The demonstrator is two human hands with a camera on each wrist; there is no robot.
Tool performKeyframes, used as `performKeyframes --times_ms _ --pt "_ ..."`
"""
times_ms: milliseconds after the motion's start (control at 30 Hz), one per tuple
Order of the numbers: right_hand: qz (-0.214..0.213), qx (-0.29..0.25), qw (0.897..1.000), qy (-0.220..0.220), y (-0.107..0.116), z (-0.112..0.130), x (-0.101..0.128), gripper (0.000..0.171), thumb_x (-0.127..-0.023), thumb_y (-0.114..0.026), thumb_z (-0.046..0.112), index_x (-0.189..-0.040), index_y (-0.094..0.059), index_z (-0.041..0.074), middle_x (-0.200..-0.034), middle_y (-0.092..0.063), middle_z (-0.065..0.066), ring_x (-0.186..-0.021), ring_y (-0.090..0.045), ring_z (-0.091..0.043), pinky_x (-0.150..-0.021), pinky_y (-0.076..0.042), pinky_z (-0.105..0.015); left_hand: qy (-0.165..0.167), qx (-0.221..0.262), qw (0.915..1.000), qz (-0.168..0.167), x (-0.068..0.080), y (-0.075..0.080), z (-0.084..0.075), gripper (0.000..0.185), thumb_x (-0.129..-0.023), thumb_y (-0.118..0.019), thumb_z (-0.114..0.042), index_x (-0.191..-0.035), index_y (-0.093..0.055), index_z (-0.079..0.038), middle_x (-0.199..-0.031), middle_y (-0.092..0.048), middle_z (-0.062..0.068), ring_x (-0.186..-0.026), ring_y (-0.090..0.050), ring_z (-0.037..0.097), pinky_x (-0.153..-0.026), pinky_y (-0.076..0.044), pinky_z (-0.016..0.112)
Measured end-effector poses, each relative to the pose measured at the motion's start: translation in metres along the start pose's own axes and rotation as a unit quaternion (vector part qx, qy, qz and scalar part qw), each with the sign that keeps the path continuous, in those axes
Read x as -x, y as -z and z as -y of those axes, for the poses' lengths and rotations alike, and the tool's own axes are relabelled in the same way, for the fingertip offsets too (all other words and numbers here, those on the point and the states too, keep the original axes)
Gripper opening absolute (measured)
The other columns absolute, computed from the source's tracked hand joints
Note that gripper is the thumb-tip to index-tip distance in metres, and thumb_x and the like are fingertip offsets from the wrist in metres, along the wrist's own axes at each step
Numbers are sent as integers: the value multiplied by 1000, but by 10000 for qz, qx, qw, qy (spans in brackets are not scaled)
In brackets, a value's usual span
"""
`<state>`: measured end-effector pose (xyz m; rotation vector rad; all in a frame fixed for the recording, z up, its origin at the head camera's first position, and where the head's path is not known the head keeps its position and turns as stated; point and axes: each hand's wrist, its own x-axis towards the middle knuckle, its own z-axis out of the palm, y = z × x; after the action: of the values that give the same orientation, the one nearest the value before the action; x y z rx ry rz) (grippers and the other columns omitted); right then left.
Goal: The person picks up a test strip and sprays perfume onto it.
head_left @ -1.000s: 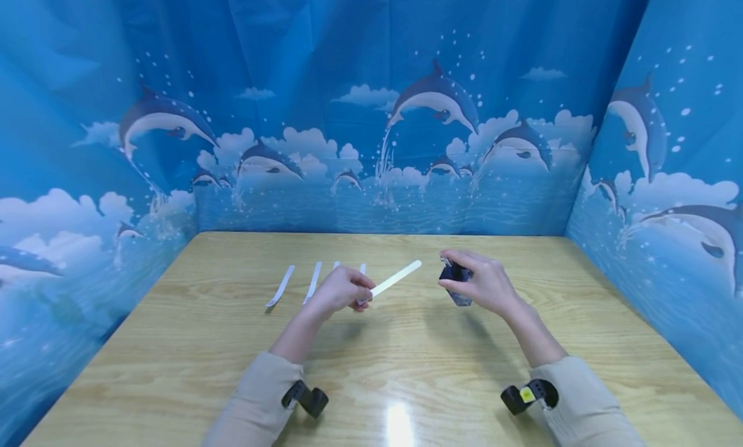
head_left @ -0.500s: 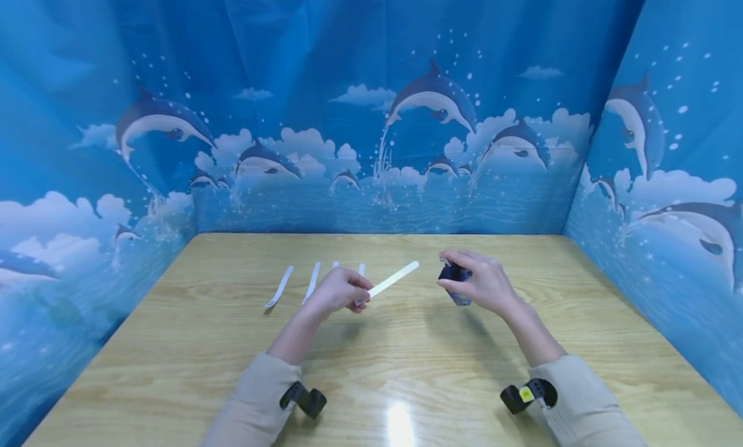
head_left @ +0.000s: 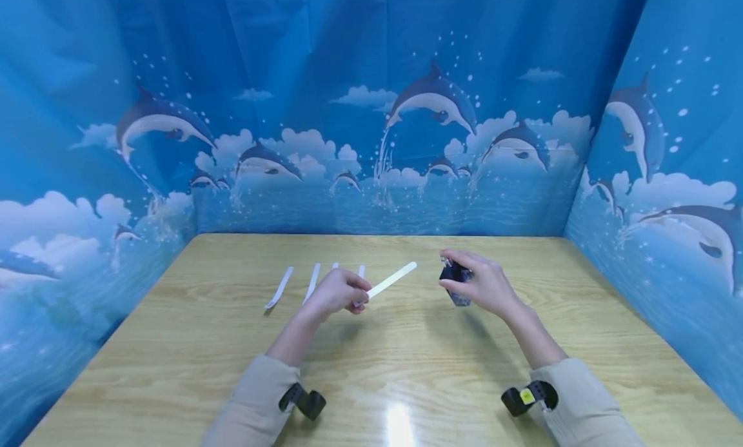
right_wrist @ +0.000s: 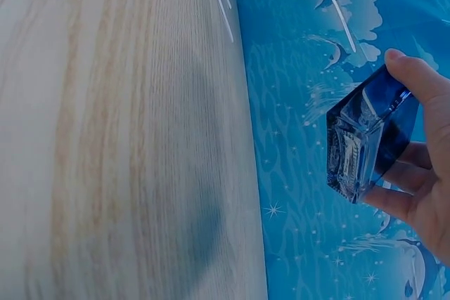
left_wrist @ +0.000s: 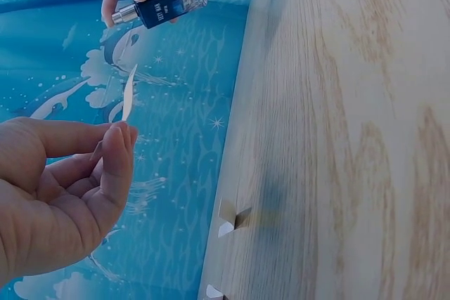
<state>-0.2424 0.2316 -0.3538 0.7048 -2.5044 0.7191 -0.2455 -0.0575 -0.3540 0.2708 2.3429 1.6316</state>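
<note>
Dolphin-printed blue cloth walls in the wooden table (head_left: 406, 344) on three sides. Above it, my left hand (head_left: 336, 291) pinches one end of a white paper strip (head_left: 392, 280) between thumb and fingertips, its free end slanting toward my right hand (head_left: 484, 284). That hand's fingers curl round a dark blue glass perfume bottle (head_left: 455, 280), tilted, held off the table near the strip's tip. More white strips (head_left: 296, 284) lie behind my left hand.

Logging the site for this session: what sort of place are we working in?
Probably a staged recording booth, not a home or shop. A wooden table is enclosed on three sides by a dolphin-print curtain, and it bears only white paper strips, beyond the hands.
</note>
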Motion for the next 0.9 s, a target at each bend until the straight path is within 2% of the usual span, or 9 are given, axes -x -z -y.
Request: performKeyframes --times_ms 200,500,700,900 --pt "-10 -182 9998 -29 0 -1 0 57 -76 -77 22 -127 -56 6 -122 -58 -14 -106 -57 -34 -80 -53 -46 -34 -16 10000 12 1 1 0 19 -82 -58 9 -100 -62 13 -79 -63 16 -58 -58 13 -58 -56 27" --pt "146 -607 9975 -346 2 1 1 58 -77 -76 21 -130 -54 10 -125 -56 -15 -105 -57 -34 -73 -57 -36 -29 8 10000 9 0 2 1 19 -83 -57 9 -101 -62 13 -79 -62 16 -59 -58 13 -58 -57 27" --pt "164 -639 9974 -294 1 1 2 58 -77 -76 20 -130 -54 9 -127 -55 -15 -106 -57 -34 -72 -57 -33 -52 93 9999 -17 0 4 6 20 -82 -58 9 -101 -62 13 -79 -63 15 -59 -59 13 -59 -57 28" --pt "160 -637 9976 -238 1 1 3 58 -78 -76 21 -130 -54 10 -127 -55 -15 -106 -57 -34 -72 -57 -33 -2 340 9994 -88 0 7 10 19 -81 -54 11 -99 -59 16 -80 -63 23 -57 -60 14 -57 -56 26"
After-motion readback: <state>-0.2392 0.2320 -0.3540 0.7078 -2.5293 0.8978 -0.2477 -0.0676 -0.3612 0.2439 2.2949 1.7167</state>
